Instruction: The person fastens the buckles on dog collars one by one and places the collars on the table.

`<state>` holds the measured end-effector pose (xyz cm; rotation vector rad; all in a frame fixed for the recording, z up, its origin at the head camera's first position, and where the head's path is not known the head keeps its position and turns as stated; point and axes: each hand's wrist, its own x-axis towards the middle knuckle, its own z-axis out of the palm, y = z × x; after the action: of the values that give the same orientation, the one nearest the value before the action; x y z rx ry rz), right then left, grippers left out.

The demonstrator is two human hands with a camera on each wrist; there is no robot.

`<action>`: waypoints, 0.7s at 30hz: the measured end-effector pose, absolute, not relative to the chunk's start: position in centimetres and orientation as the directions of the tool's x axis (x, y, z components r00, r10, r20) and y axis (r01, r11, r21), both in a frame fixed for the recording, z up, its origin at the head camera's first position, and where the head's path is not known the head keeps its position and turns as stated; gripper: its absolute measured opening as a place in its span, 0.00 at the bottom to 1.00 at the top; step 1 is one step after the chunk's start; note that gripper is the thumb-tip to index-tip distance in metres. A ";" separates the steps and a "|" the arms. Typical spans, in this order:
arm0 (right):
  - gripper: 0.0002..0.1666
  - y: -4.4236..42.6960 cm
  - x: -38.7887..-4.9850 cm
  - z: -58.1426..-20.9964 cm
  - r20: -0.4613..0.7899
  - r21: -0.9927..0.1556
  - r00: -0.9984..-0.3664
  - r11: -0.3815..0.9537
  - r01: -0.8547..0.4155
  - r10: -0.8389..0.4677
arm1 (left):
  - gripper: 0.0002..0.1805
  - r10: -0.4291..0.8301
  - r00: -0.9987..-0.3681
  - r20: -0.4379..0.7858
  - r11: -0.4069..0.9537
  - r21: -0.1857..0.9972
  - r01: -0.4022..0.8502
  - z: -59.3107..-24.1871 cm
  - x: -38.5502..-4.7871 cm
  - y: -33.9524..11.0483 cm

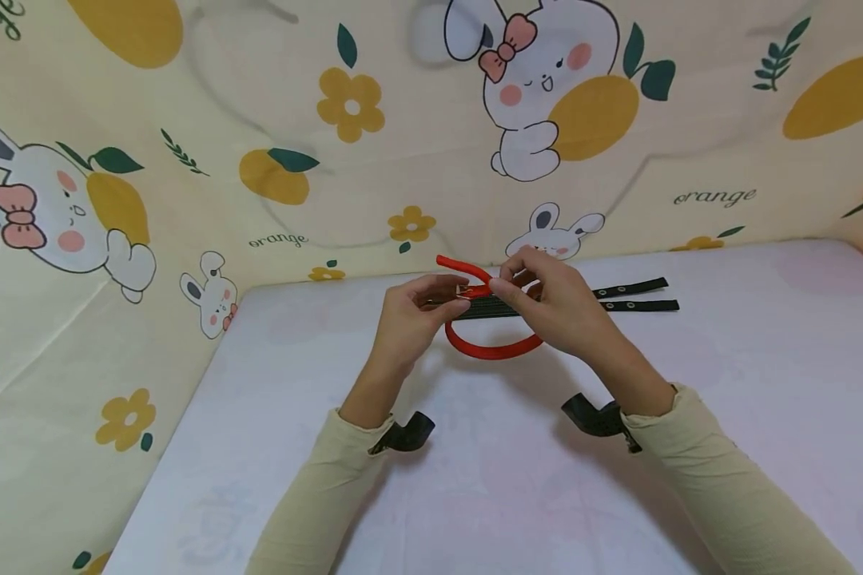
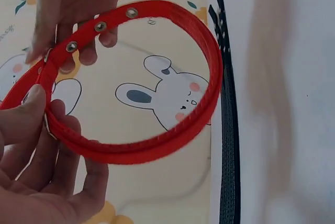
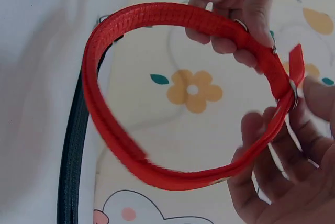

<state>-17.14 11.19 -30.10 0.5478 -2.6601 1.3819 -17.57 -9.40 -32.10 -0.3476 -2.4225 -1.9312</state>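
Note:
A red collar, bent into a loop, hangs between both hands above the table. Metal eyelets line part of its strap in the left wrist view. My left hand pinches the collar beside its metal buckle, the thumb on top of the strap. On the other side of the buckle, my right hand pinches the strap between thumb and fingers. The collar's free tip sticks out to the left above the buckle. In the right wrist view, the strap passes through a metal ring.
Black straps with eyelets lie on the white tabletop behind the hands, partly hidden by them. A patterned cloth with rabbits and oranges hangs at the back and left edges. Black wrist mounts protrude from the sleeves.

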 end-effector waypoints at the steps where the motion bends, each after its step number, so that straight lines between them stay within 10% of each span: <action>1: 0.13 11.2 -17.1 -30.1 0.246 -0.769 -0.931 0.530 -0.358 -0.271 | 0.15 0.163 -0.972 0.168 0.226 0.953 0.202 -32.1 -17.5 -9.3; 21: 0.14 11.5 -16.3 -28.9 0.277 -0.793 -0.923 0.479 -0.376 -0.265 | 0.15 0.050 -0.937 0.347 0.335 0.878 0.343 -32.2 -16.5 -8.1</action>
<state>-16.28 11.54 -28.93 0.5661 -2.6000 1.4389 -16.54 -8.06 -32.24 -0.3543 -2.3435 -1.6379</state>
